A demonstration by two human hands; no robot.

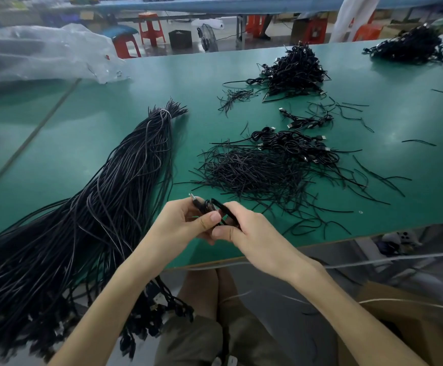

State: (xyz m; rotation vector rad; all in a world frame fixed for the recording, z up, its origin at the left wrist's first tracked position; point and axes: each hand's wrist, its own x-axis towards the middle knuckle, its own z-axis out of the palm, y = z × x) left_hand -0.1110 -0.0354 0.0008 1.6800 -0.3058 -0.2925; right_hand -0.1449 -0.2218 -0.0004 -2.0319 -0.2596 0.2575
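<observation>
My left hand [186,223] and my right hand [246,231] meet just above the near edge of the green table [83,143]. Together they grip one coiled black cable [206,206], its metal plug sticking out at the upper left of my left hand. My left thumb presses on the coil; my right fingers curl round its right side. A big bundle of long black cables [104,207], tied near its far end, lies to the left and hangs over the table's edge. A loose heap of black twist ties [252,170] sits right behind my hands.
Coiled finished cables lie in a small group [294,146] and a tall pile [294,70] further back; another pile [410,48] is at the far right. A clear plastic bag [38,54] covers the far left. A cardboard box [410,326] stands by my right knee.
</observation>
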